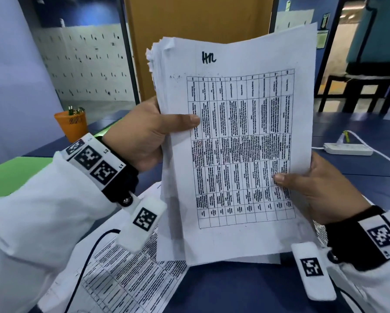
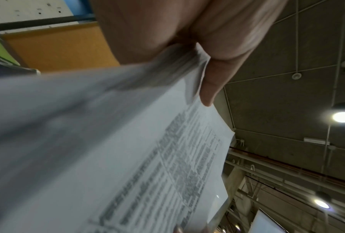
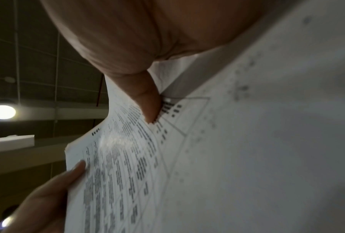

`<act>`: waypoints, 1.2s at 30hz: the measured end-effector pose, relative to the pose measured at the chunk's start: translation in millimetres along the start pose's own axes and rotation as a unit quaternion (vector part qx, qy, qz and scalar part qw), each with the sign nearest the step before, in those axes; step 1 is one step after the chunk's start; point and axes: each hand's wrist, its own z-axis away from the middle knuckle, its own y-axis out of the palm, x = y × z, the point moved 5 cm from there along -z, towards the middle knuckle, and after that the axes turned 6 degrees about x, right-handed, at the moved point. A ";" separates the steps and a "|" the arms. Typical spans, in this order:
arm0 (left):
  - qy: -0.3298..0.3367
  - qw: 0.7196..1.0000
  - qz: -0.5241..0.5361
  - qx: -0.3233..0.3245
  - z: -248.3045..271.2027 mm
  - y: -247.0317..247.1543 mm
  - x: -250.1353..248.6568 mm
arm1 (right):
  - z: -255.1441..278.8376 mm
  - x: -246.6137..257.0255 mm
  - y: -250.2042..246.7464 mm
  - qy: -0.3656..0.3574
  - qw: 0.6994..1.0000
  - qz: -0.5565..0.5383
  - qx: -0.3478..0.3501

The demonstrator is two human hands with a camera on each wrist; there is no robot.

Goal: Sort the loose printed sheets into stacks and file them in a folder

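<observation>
Both hands (image 1: 142,134) around raised paper stack (image 1: 239,141)

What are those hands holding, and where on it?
A paper stack: the left hand pinches its left edge, and the right hand pinches its lower right edge.

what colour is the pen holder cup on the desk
Orange pen holder cup, clearest in the head view.
</observation>
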 end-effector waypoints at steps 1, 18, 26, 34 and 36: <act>0.006 1.000 -0.007 -0.010 -0.9 2.5 0.6 | 0.5 1.2 2.1 -0.002 1.000 0.013 0.002; 0.108 0.984 -0.017 -0.142 1.3 4.1 -12.1 | 14.8 38.2 28.7 -0.141 0.984 0.100 -0.031; 0.096 0.986 -0.011 -0.137 3.8 3.3 -10.7 | 15.2 36.1 26.1 -0.143 0.985 0.090 -0.046; 0.067 0.991 0.019 -0.112 10.9 3.7 10.6 | 3.5 8.0 17.3 -0.011 0.992 -0.086 -0.094; 0.061 0.992 0.013 -0.111 12.4 2.5 12.8 | 1.7 4.0 19.7 0.008 0.991 -0.103 -0.088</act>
